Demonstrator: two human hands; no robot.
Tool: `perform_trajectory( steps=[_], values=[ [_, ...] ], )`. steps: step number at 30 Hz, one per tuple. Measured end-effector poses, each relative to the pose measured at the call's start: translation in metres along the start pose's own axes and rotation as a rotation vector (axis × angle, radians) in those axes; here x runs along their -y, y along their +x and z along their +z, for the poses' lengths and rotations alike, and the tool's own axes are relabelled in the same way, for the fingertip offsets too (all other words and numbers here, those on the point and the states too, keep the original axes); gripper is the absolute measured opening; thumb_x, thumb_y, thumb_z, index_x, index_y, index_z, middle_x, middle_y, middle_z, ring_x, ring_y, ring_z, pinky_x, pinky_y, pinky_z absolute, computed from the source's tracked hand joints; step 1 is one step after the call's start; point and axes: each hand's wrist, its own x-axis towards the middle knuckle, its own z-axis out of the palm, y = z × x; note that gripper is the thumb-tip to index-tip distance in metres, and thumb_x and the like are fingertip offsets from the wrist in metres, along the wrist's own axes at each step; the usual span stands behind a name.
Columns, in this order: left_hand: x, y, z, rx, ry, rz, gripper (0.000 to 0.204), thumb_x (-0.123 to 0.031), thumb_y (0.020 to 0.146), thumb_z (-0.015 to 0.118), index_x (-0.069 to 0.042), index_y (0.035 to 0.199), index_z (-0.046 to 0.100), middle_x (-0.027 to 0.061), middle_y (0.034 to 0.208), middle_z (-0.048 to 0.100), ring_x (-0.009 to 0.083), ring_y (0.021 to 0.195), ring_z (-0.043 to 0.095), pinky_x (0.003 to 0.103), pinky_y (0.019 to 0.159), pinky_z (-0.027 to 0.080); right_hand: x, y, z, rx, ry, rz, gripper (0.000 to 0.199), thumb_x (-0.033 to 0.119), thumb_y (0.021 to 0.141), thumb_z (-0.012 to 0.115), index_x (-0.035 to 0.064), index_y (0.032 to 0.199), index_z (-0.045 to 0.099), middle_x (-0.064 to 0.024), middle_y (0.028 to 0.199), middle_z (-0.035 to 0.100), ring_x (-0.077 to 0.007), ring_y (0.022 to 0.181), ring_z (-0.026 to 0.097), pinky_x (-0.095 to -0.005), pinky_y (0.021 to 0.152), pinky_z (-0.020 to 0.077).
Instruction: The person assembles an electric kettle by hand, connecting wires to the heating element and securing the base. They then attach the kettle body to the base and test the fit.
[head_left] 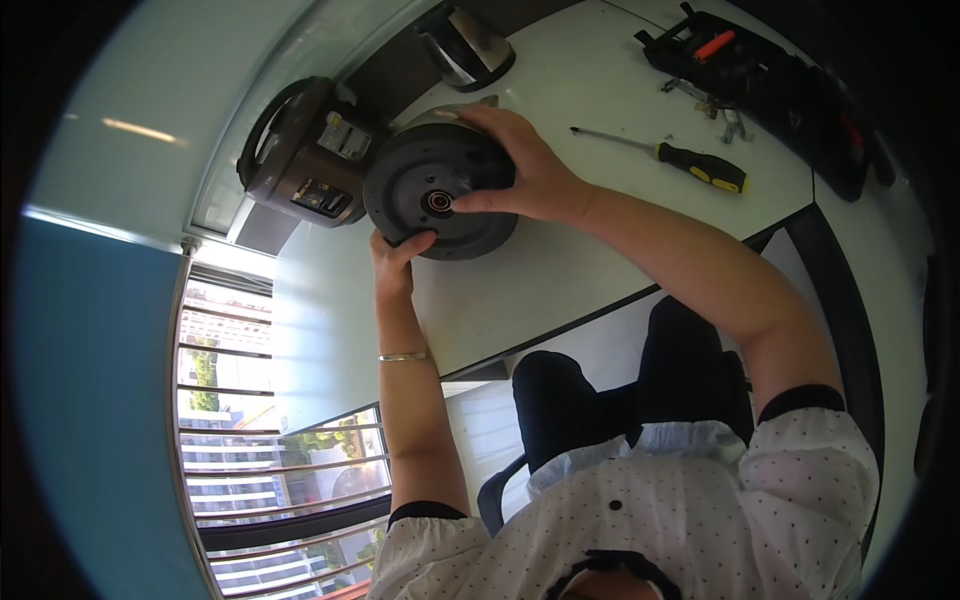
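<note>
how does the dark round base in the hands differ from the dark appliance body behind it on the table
The round base is a flat disc held tilted on edge by the left hand and right hand; the appliance body is untouched on the white table. The base shows a small hub at its centre; the body carries a handle and labels. The body is deeper. Both are dark and rounded.

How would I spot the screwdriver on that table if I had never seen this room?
Start at the white table where the person's right hand and left hand grip a round dark appliance base. Look past the right forearm toward the black tool case. The screwdriver lies alone between them, with a thin metal shaft and a black and yellow handle.
</note>
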Motion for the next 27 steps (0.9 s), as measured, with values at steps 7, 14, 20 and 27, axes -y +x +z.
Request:
perform_trajectory(
  steps=[7, 14, 20, 27],
  values=[
    [-0.002, -0.004, 0.004, -0.033, -0.006, -0.009, 0.061, -0.008, 0.056, 0.073, 0.007, 0.112, 0.058, 0.0115, 0.102, 0.064, 0.0244, 0.096, 0.06, 0.034, 0.089, 0.045, -0.003, -0.004, -0.005, 0.124, 0.233, 0.282, 0.108, 0.03, 0.062, 0.085, 0.0019, 0.145, 0.022, -0.0204, 0.142, 0.032, -0.033, 0.135, 0.03, -0.0404, 0.111, 0.026],
    [-0.003, -0.008, 0.006, -0.007, 0.04, -0.011, 0.065, -0.009, 0.056, 0.073, 0.006, 0.116, 0.055, 0.0115, 0.109, 0.062, 0.0238, 0.101, 0.057, 0.034, 0.093, 0.043, -0.005, -0.008, -0.006, 0.131, 0.283, 0.293, 0.106, 0.025, 0.062, 0.085, 0.0034, 0.145, 0.022, -0.0181, 0.143, 0.031, -0.0313, 0.135, 0.03, -0.0389, 0.11, 0.0283],
    [-0.004, -0.008, 0.011, -0.006, 0.059, 0.004, 0.062, -0.009, 0.058, 0.073, 0.006, 0.116, 0.055, 0.0117, 0.109, 0.062, 0.0235, 0.101, 0.058, 0.034, 0.093, 0.043, -0.011, -0.008, -0.004, 0.084, 0.379, 0.314, 0.099, 0.017, 0.062, 0.085, 0.0052, 0.143, 0.029, -0.0152, 0.139, 0.039, -0.0281, 0.128, 0.04, -0.0384, 0.106, 0.0353],
    [-0.009, -0.013, 0.02, -0.064, 0.089, 0.026, 0.054, -0.007, 0.062, 0.074, 0.01, 0.111, 0.057, 0.0146, 0.105, 0.063, 0.0235, 0.098, 0.06, 0.034, 0.089, 0.047, -0.002, 0.001, -0.013, 0.091, 0.419, 0.427, 0.098, 0.026, 0.057, 0.085, 0.0016, 0.138, 0.037, -0.0176, 0.132, 0.049, -0.0299, 0.126, 0.044, -0.0366, 0.105, 0.0367]
  ],
)
